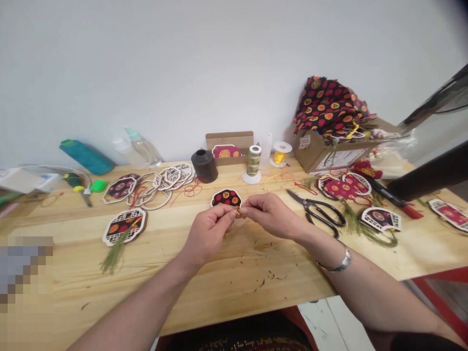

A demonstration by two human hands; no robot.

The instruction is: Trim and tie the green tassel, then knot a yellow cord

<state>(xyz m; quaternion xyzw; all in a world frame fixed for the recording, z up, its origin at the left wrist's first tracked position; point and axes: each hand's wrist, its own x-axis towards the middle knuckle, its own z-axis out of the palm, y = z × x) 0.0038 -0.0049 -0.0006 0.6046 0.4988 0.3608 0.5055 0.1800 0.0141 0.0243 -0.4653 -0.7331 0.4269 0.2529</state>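
In the middle of the table my left hand [209, 231] and my right hand [271, 214] meet, fingertips pinched close together. Between them is a short loop of yellow cord [239, 210], and each hand seems to grip part of it. Just behind the fingers shows a scalloped fabric ornament [225, 197] with a pale rim and a black centre patterned in red and orange. Its lower part is hidden by my hands. Black-handled scissors [321, 212] lie partly open to the right of my right hand.
Behind stand a black thread cone [204, 166], a gold thread spool [253, 165] and a yellow cord spool [280, 155]. A tasselled ornament [125, 227] and several wooden frames [175, 176] lie left. On the right are a cardboard box [310, 152], more ornaments [343, 186] and a black post [431, 170].
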